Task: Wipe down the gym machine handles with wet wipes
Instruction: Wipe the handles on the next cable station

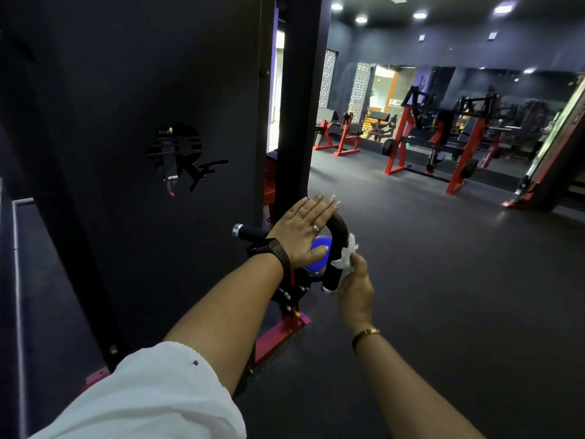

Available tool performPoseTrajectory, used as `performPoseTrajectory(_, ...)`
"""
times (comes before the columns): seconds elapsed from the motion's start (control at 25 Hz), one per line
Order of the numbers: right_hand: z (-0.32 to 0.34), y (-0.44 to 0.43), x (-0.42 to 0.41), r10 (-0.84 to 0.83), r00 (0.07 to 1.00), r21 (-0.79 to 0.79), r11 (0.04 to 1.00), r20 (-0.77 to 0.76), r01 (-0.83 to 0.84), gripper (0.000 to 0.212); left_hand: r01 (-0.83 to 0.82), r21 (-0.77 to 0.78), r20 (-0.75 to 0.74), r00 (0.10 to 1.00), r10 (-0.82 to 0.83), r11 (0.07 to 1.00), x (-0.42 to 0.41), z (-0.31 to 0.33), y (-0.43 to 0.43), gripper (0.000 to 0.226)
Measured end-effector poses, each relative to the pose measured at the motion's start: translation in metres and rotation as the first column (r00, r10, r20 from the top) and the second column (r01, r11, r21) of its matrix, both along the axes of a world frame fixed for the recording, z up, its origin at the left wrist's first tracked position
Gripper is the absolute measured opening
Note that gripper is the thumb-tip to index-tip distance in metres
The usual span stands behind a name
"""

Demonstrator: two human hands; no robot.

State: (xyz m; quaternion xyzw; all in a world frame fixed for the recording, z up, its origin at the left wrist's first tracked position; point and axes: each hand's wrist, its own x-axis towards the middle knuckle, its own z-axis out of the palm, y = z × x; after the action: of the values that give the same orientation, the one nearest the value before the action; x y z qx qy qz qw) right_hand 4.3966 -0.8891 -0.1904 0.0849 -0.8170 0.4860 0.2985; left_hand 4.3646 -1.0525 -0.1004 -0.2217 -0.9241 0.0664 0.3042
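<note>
Our white sleeve (142, 400) and the handle (339, 224).
Our left hand (300, 229) lies flat on it; beside, our right hand (356, 286) pinches the wipe (345, 256).

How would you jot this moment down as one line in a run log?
step: wipe handle | left hand: flat on handle top | right hand: holds wet wipe against handle's near end

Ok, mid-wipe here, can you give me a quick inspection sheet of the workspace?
Surface: dark rubber gym floor.
Job's things: curved black padded machine handle; crumpled white wet wipe against its right grip.
Clutter: blue round object inside the handle's curve, kind unclear.
Hands: left hand flat on the handle, fingers straight, thumb on the blue object; right hand grips the wipe.
Cables: nothing seen.
Surroundings: black machine panel, red-framed weight machines.
</note>
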Motion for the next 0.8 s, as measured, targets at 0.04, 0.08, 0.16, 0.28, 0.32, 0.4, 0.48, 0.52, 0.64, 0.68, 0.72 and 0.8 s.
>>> performPoseTrajectory(0.04, 0.015, 0.000, -0.003, -0.049, 0.994, -0.026, 0.999, -0.097, 0.046, 0.046, 0.003, 0.000, -0.005, 1.000, -0.003, 1.000, 0.000, 0.000, 0.000, 0.082)
performPoseTrajectory(0.08, 0.032, -0.002, -0.008, -0.096, 0.975, -0.031, 0.995, -0.202, 0.091, 0.047, 0.003, 0.000, -0.007, 1.000, -0.003, 1.000, -0.001, 0.000, 0.000, 0.082)
performPoseTrajectory(0.16, 0.062, -0.011, -0.019, -0.103, 0.933, 0.039, 0.992, -0.344, 0.124, 0.048, -0.012, -0.009, 0.005, 1.000, 0.012, 1.000, -0.002, -0.001, 0.000, 0.080)
performPoseTrajectory(0.28, 0.060, -0.020, -0.021, 0.033, 0.902, 0.308, 0.945, -0.431, 0.113, 0.057, -0.001, 0.017, 0.010, 1.000, 0.001, 1.000, -0.002, -0.002, 0.003, 0.080)
performPoseTrajectory(0.32, 0.048, -0.017, -0.021, 0.048, 0.893, 0.356, 0.926, -0.447, 0.128, 0.061, 0.005, 0.023, -0.001, 1.000, -0.005, 1.000, -0.002, -0.002, 0.003, 0.078)
performPoseTrajectory(0.4, 0.015, -0.006, -0.018, 0.038, 0.893, 0.390, 0.907, -0.448, 0.157, 0.071, 0.021, 0.038, -0.019, 1.000, -0.020, 0.999, -0.001, -0.001, 0.002, 0.077)
performPoseTrajectory(0.48, -0.015, 0.005, -0.012, 0.039, 0.899, 0.432, 0.885, -0.436, 0.171, 0.085, 0.031, 0.053, -0.024, 0.999, -0.029, 0.998, 0.000, -0.001, 0.001, 0.077)
performPoseTrajectory(0.52, -0.024, 0.010, -0.009, 0.047, 0.899, 0.458, 0.872, -0.435, 0.176, 0.088, 0.033, 0.060, -0.026, 0.999, -0.031, 0.998, 0.001, -0.001, 0.001, 0.078)
performPoseTrajectory(0.64, -0.014, 0.016, -0.004, 0.006, 0.888, 0.395, 0.897, -0.460, 0.198, 0.077, 0.029, 0.071, -0.032, 0.999, -0.027, 0.997, -0.001, -0.003, 0.001, 0.078)
performPoseTrajectory(0.68, 0.003, 0.014, -0.006, -0.021, 0.884, 0.342, 0.918, -0.467, 0.202, 0.071, 0.027, 0.072, -0.031, 0.999, -0.025, 0.997, 0.000, -0.003, 0.002, 0.078)
performPoseTrajectory(0.72, 0.022, 0.011, -0.009, -0.035, 0.881, 0.298, 0.934, -0.473, 0.197, 0.068, 0.031, 0.077, -0.034, 0.999, -0.029, 0.997, -0.001, -0.003, 0.002, 0.078)
performPoseTrajectory(0.8, 0.052, 0.002, -0.015, -0.016, 0.880, 0.283, 0.944, -0.474, 0.170, 0.067, 0.057, 0.107, -0.034, 0.998, -0.053, 0.993, 0.000, -0.002, 0.003, 0.077)
